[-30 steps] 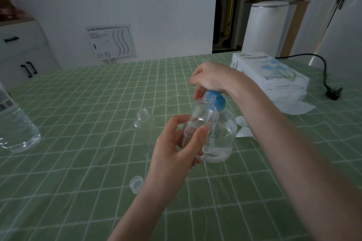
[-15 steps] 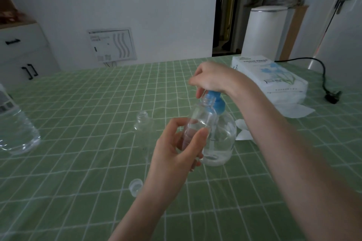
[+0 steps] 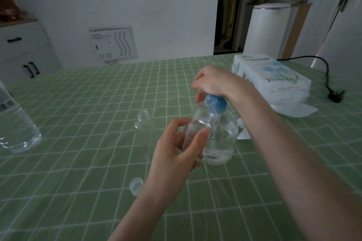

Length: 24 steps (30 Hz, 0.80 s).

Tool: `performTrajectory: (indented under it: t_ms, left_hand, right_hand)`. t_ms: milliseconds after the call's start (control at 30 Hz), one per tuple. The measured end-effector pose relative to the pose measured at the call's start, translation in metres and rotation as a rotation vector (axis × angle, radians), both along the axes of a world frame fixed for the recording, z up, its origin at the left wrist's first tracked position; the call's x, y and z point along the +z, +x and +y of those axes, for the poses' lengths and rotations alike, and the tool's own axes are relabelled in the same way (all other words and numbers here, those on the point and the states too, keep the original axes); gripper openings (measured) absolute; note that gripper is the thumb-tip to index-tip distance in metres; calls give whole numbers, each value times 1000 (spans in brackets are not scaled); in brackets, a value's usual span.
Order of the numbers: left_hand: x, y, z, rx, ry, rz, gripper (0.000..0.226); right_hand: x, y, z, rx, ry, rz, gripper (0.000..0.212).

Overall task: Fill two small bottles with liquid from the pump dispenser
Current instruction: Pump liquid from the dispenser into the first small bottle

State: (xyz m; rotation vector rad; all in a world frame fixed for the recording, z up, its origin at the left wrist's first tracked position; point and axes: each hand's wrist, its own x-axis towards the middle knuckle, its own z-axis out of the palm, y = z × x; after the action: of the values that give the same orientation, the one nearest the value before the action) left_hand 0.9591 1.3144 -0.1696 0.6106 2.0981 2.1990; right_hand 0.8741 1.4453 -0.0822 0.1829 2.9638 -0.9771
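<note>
- Little has moved in the last second: the left hand and right hand keep their places, so pumping is probably still under way.
- At the left edge stands a large clear plastic water bottle.
- Left of centre, a second small clear bottle stands open on the green checked tablecloth and looks empty. A small clear cap lies below it.
- At centre, the left hand grips a small clear held bottle, its mouth up at the nozzle. Its fill level cannot be told.
- Just right of it, the right hand curls over the blue head of the clear round pump dispenser.
</note>
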Motion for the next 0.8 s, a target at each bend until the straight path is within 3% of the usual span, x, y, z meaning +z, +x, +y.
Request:
performTrajectory:
  t_ms: [167, 400, 800]
  left_hand:
    - [1, 0, 0, -4, 10, 1, 17]
    - [1, -1, 2, -3, 17, -2, 17]
    - [3, 1, 1, -11, 29, 15, 33]
  right_hand:
    - [7, 2, 2, -3, -39, 82, 38]
    - [6, 0, 0, 18, -16, -5, 30]
    - [13, 2, 1, 36, 45, -5, 35]
